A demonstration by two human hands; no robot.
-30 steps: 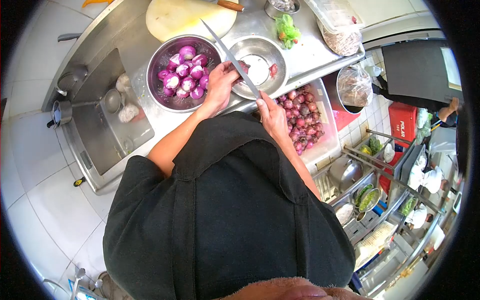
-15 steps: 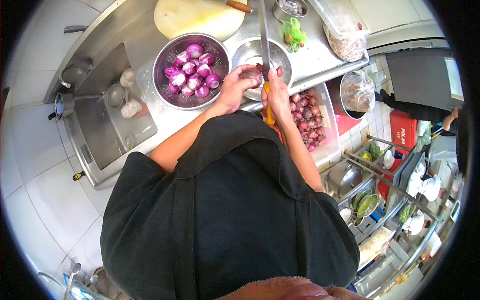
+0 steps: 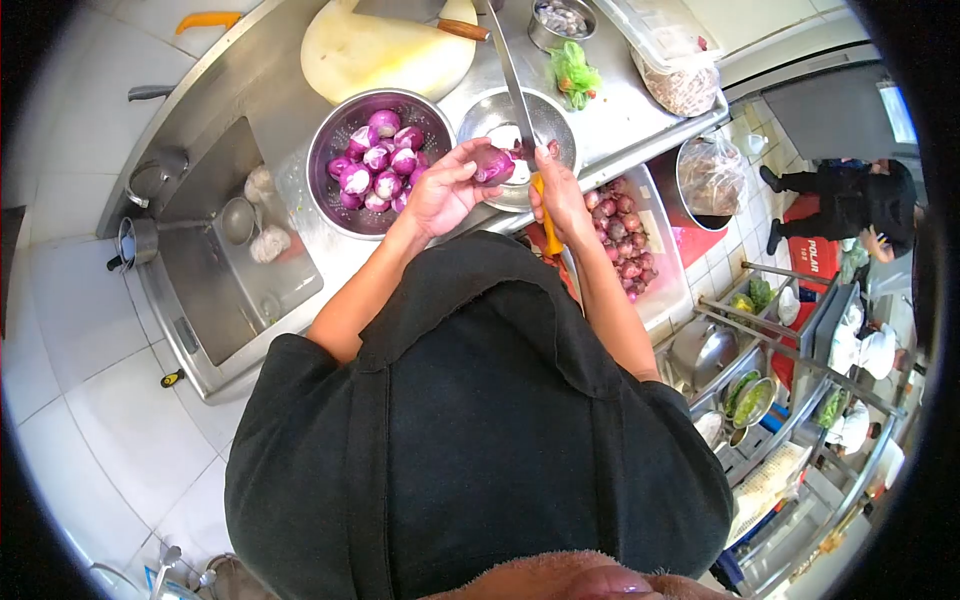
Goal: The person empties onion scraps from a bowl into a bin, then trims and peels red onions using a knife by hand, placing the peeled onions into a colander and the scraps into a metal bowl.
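Note:
My left hand (image 3: 440, 198) grips a purple onion (image 3: 492, 166) whose skin is partly off, over the near edge of a metal bowl (image 3: 478, 118). Closed around the yellow handle of a long knife (image 3: 516, 85) is my right hand (image 3: 563, 203), just right of the onion, with the blade pointing away from me. Pale bits lie in the bowl. To its left, a metal colander (image 3: 322, 205) contains several peeled purple onions (image 3: 388, 184). Below the counter at right, a white bin (image 3: 672, 262) holds many unpeeled onions (image 3: 625, 235).
A yellowish cutting board (image 3: 365, 55) lies behind the colander, with a wooden-handled tool (image 3: 463, 30) at its edge. The sink (image 3: 215, 300) is at left. A green bag (image 3: 574, 75) and a lidded plastic tub (image 3: 680, 85) sit at right. Another person (image 3: 850, 205) stands farther right.
My left hand has moved slightly left and turned, showing more of the purple onion. The knife's tip has tilted left. The other person has come further into view.

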